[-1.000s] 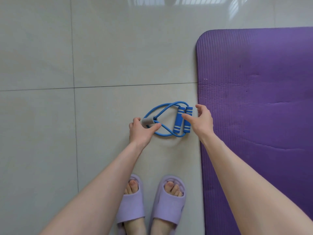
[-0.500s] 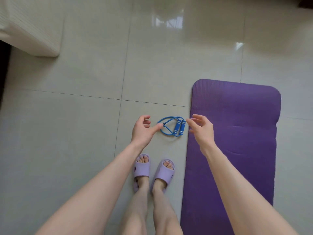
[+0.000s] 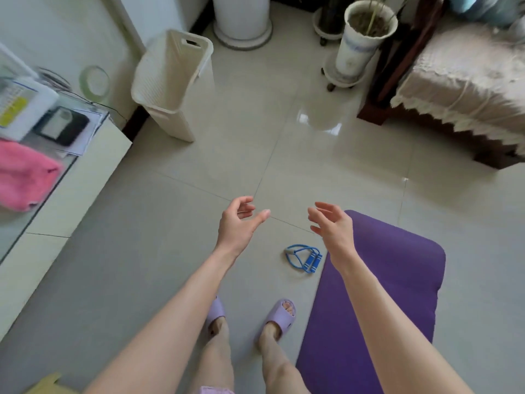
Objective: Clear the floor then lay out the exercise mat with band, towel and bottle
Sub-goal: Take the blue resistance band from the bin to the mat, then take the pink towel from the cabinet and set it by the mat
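- I am judging the task partly done: the purple foam exercise mat is lying flat on the pale tiled floor, and the blue rubber resistance band is resting just beside its left edge.
- Towel and bottle are waiting; a pink cloth on the white side counter may be the towel, and I am seeing no bottle.
- My left hand and right hand are hovering empty, fingers spread, above the band without touching it.
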